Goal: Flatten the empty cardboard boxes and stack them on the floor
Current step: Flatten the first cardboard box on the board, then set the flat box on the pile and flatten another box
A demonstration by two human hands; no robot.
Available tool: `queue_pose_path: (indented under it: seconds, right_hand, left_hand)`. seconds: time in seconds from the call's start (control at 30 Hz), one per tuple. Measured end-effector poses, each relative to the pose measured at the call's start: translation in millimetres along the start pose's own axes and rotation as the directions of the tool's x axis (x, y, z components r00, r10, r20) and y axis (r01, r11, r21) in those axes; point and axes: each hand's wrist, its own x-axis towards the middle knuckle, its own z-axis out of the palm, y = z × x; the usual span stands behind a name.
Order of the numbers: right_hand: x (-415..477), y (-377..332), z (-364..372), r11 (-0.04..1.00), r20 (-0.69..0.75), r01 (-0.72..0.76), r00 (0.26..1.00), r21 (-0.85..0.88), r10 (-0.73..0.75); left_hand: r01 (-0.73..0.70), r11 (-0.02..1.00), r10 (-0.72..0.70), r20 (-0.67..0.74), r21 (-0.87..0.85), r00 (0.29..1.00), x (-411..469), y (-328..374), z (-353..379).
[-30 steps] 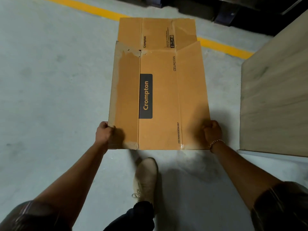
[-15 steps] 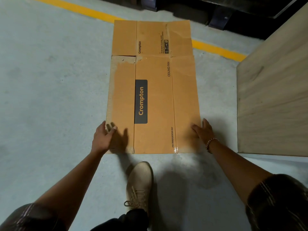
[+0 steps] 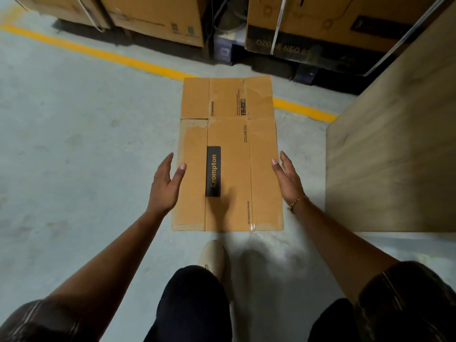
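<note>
The flat brown cardboard box with the black label point(image 3: 234, 164) lies on the grey concrete floor point(image 3: 86, 156) at 12 o'clock, just past my pale shoe point(image 3: 212, 253). My left hand point(image 3: 166, 186) is at its 9 o'clock edge. My right hand point(image 3: 287, 181) is at its 3 o'clock edge. The fingers of both hands are straight and a little spread, and they hold nothing. They look to be up in the air over the box, but I cannot tell for sure if a thumb touches it.

I think this box is light, because it is only thin card with nothing in it. It is stiff along its length, but it will bend at the fold lines. The card is smooth, so it can slide on other card. The 9 o'clock strip looks torn and rough, so I would not pull hard there. The best place to hold is the two long edges, near the middle, one hand on each.

At the 12 o'clock end another flat brown cardboard piece point(image 3: 227, 97) sticks out. I think it is a second flat box underneath, but most of it is hidden. The small print is too tiny to read. The big brown cartons point(image 3: 158, 18) far at 12 o'clock and the pale wooden board point(image 3: 394, 144) at 3 o'clock are cut off by the picture edge. My dark trouser leg point(image 3: 195, 297) hides part of the shoe.
</note>
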Motion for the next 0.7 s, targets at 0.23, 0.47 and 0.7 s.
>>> queue_pose_path:
  seconds: [0.23, 0.47, 0.7]
  right_hand:
    - [-82, -155, -49, 0.995, 0.002, 0.097, 0.995, 0.025, -0.097]
    - [-169, -298, -123, 0.988, -0.041, 0.109, 0.994, 0.109, -0.105]
    - [-239, -387, -217, 0.986, -0.163, 0.085, 0.985, 0.144, -0.061]
  left_hand:
    - [-0.105, 0.993, 0.106, 0.006, -0.047, 0.994, -57, 145, -99]
    - [-0.174, 0.978, 0.178, 0.029, -0.112, 0.984, -100, 299, -189]
    - [-0.269, 0.949, 0.296, 0.178, -0.161, 0.938, -115, 442, -226]
